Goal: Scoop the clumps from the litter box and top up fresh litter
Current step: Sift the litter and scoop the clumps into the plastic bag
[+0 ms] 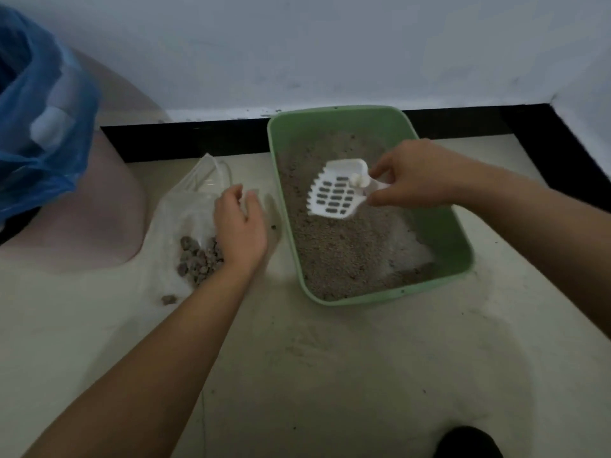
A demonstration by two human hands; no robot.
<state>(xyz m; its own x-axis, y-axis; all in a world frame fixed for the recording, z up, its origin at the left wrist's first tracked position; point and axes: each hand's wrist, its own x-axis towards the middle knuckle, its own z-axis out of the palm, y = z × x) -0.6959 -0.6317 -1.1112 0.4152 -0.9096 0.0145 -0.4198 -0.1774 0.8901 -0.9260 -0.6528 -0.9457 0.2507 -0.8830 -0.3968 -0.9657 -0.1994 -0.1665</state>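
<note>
Floor: pale floor (330,358) runs up to a black skirting (185,140) under a white wall (297,44), at 12 o'clock.
Bin: a pinkish bin (99,209) lined with a blue bag (39,127) sits at 10 o'clock, well apart from the box.
Clear bag: a clear bag (185,206) lies flat on the floor at 9 o'clock of the litter box, just beside it.
Clumps: a grey heap of clumps (198,259) sits in the clear bag, and one stray clump (168,299) lies near its 6 o'clock edge.
Left hand: the left hand (239,226) rests over the bag's mouth with its fingers loosely curved. I cannot tell whether they pinch the film.
Litter box: the green litter box (463,246) holds grey litter (330,252). It is thin enough to show a white bare patch (406,239) at the box's 4 o'clock.
Scoop: a white slotted scoop (337,193) hangs over the litter, apparently empty.
Right hand: the right hand (420,176) has its fingers clenched round the scoop's handle.
Progress: scooping looks well along, judging by the heap. Any remaining clumps are too small to make out. The top-up appears not yet done, and no fresh litter supply is in view.
</note>
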